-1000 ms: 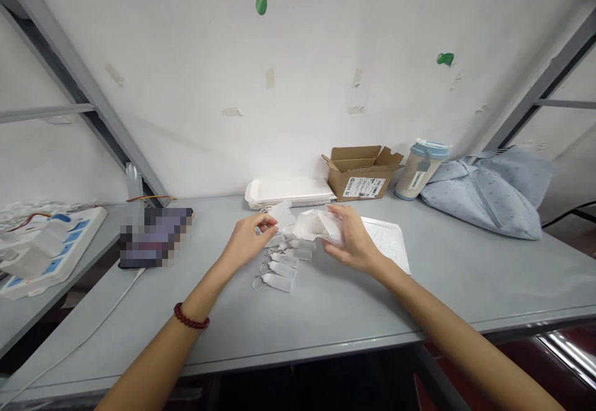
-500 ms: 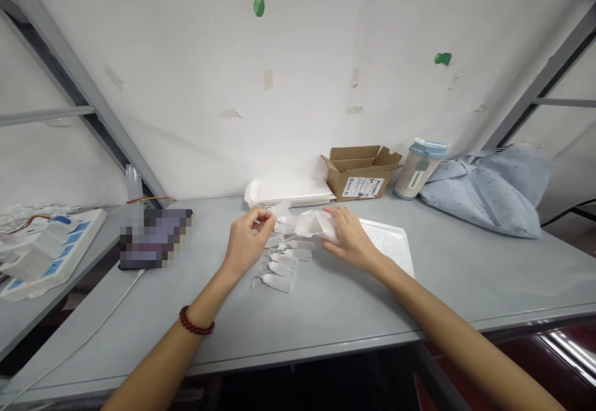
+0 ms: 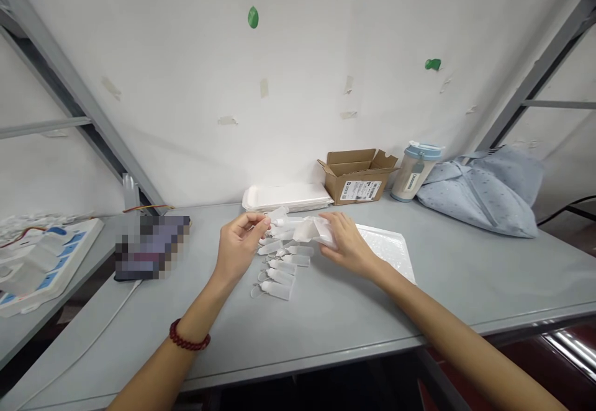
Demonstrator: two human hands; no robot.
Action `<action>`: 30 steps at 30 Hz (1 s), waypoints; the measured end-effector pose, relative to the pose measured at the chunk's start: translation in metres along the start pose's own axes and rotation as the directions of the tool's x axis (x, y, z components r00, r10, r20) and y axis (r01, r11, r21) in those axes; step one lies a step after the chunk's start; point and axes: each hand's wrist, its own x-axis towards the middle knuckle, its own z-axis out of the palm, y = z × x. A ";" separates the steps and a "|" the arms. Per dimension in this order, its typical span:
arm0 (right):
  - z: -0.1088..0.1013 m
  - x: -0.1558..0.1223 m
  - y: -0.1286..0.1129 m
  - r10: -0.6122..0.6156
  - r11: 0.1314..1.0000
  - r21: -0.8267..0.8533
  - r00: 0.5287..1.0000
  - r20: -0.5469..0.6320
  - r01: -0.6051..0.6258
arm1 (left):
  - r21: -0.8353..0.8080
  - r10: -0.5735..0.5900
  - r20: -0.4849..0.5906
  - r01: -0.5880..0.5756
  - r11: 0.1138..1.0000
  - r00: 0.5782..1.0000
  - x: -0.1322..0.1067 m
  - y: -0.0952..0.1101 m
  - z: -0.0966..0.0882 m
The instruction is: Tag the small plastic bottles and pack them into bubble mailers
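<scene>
My left hand (image 3: 243,237) pinches a small translucent white tag (image 3: 279,215) between thumb and fingertips, just left of a white paper-like pouch. That pouch (image 3: 308,230) is in the grip of my right hand (image 3: 347,242), its mouth gaping to the left. Beneath and in front of both hands, several similar translucent tags (image 3: 278,290) with thin loops lie in a loose column on the grey table. A white bubble mailer (image 3: 388,246) lies flat, partly under my right forearm.
A stack of white mailers (image 3: 286,197) lies against the wall beside an open cardboard box (image 3: 358,178). Farther right are a tumbler (image 3: 414,172) and a pale blue cloth bag (image 3: 479,200). A pixelated phone-like object (image 3: 153,246) with a white cable and a power strip (image 3: 53,265) are at left.
My left hand has drawn slightly left, with the tag still in its fingers. My right hand stays on the pouch. The view has tilted up a little.
</scene>
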 end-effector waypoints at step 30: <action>-0.004 -0.007 -0.020 -0.243 0.950 0.163 0.958 -0.149 0.267 | -0.076 -0.059 0.321 0.088 0.993 0.945 -0.006 -0.003 0.013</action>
